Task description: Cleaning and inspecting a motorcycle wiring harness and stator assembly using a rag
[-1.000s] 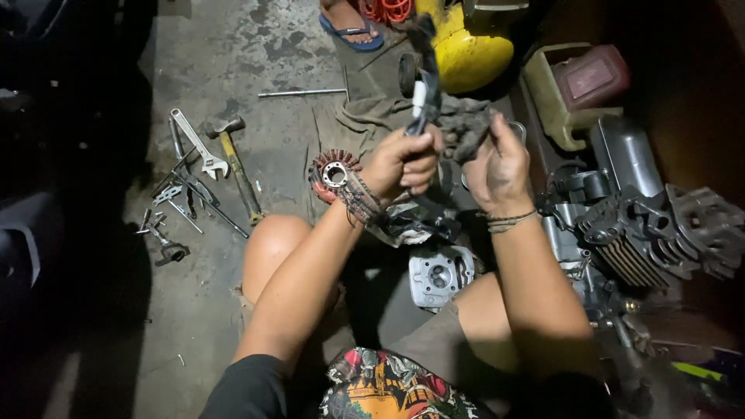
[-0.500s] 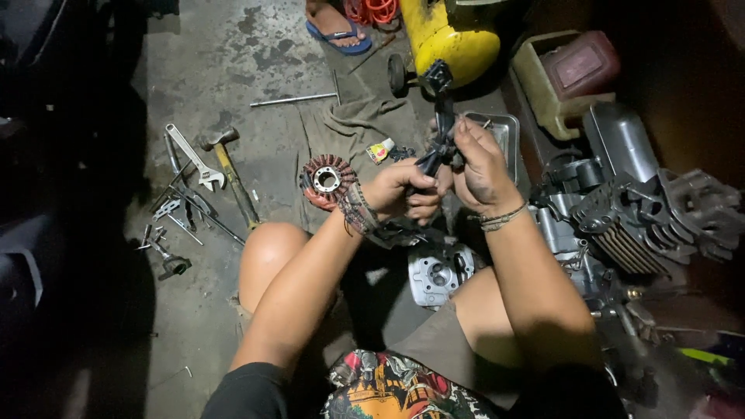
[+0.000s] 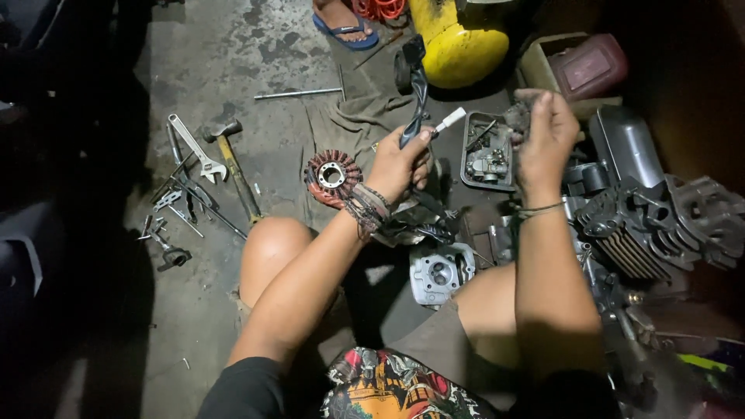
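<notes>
My left hand (image 3: 400, 163) grips a dark wiring harness (image 3: 416, 93) that rises from my fist, with a small white plug (image 3: 450, 120) sticking out beside it. My right hand (image 3: 547, 132) is raised to the right, fingers curled around a small dark part (image 3: 518, 115) above a metal tray (image 3: 471, 159) that holds a carburettor (image 3: 489, 164). A round stator with copper windings (image 3: 332, 177) lies on the floor just left of my left wrist. A silver cylinder head (image 3: 438, 273) sits between my knees.
A finned engine block (image 3: 660, 225) stands at the right. A hammer (image 3: 233, 167), an adjustable wrench (image 3: 194, 147) and several small tools lie at left on the concrete. A yellow tank (image 3: 458, 43), a grey rag (image 3: 349, 116), a metal rod (image 3: 299, 94) and another person's sandalled foot (image 3: 341, 19) are beyond.
My two hands, together on the harness before, have parted. The right hand moved right and up over the tray. The left hand keeps the harness upright.
</notes>
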